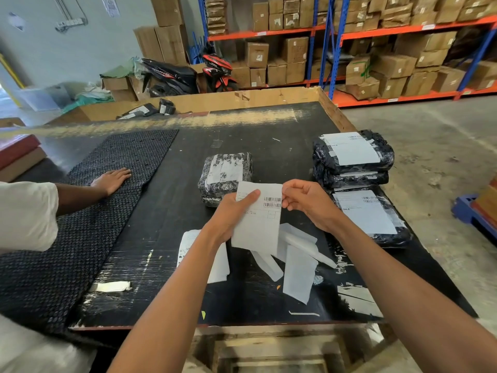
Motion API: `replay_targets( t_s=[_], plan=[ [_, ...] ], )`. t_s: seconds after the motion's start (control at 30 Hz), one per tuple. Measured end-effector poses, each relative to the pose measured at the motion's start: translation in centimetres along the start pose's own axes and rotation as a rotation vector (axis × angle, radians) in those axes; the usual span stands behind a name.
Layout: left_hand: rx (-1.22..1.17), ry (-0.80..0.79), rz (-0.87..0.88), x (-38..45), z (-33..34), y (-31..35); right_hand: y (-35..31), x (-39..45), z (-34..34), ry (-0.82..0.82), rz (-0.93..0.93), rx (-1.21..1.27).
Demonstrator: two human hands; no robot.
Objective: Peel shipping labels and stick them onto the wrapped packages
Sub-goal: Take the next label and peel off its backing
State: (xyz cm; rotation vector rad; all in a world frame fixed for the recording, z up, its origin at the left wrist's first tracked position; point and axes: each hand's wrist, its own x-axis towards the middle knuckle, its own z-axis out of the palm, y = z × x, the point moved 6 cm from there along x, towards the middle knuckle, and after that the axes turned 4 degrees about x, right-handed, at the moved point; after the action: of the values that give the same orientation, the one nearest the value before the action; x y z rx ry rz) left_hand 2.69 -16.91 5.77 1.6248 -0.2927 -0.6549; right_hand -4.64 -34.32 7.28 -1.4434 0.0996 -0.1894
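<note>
Two hands are meeting at the centre of the frame over one shipping label, which is showing two barcodes near its right edge. My left hand is keeping its grip clamped on the label's left side, thumb on the printed face, while my right hand is pinching the right edge between thumb and fingertips. One wrapped package is lying just behind the label on the black surface. Three more labelled packages are sitting at the right: two in a stack and one flat package nearer me. Several loose backing strips are lying below the label. Another person's hand is resting flat on a dark bubble sheet at left.
</note>
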Motion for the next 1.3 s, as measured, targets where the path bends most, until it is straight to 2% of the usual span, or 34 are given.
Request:
replay_targets(
  t_s=[0.07, 0.17, 0.27, 0.33, 0.4, 0.47, 0.57, 0.83, 0.97, 1.03, 1.13, 1.23, 1.3],
  plan=[
    [0.013, 0.004, 0.011, 0.0, 0.0, 0.2, -0.1, 0.0, 0.3, -0.019, 0.012, 0.053],
    [0.085, 0.073, 0.118, 0.2, 0.0, 1.0, -0.2, -0.1, 0.5, -0.015, 0.013, 0.103],
    [0.388, 0.302, 0.268, 0.6, -0.4, 2.3, -0.5, -0.1, 0.6, 0.017, -0.007, 0.139],
    [0.548, 0.463, 0.445, 0.3, -0.3, 4.0, -0.7, 0.1, 0.7, 0.035, -0.032, 0.125],
    [0.489, 0.398, 0.584, -0.4, 0.7, 5.8, -1.0, 0.1, 0.8, 0.045, -0.060, 0.083],
    [0.439, 0.280, 0.610, -0.7, 1.8, 6.7, -1.4, 0.2, 1.0, 0.041, -0.098, 0.025],
    [0.381, 0.200, 0.579, -0.8, 2.6, 7.1, -1.8, 0.3, 1.3, 0.031, -0.156, -0.061],
    [0.327, 0.194, 0.476, -0.3, 2.3, 6.6, -2.3, 0.2, 1.3, 0.051, -0.230, -0.250],
    [0.119, 0.140, 0.408, -0.1, 2.2, 6.0, -2.1, 0.4, 1.1, 0.093, -0.197, -0.223],
    [-0.087, 0.133, 0.317, 0.2, 1.9, 5.3, -1.7, 0.5, 0.6, 0.161, -0.143, -0.104],
    [-0.418, 0.115, 0.159, 0.6, 1.6, 4.1, -0.6, 0.1, -0.6, 0.314, -0.025, 0.228],
    [-0.576, 0.116, 0.091, 0.9, 1.0, 3.1, 1.2, -0.9, -1.8, 0.438, 0.100, 0.487],
    [-0.634, 0.125, 0.069, 1.0, 0.8, 2.3, 2.2, -1.4, -2.2, 0.465, 0.155, 0.603]
  ],
)
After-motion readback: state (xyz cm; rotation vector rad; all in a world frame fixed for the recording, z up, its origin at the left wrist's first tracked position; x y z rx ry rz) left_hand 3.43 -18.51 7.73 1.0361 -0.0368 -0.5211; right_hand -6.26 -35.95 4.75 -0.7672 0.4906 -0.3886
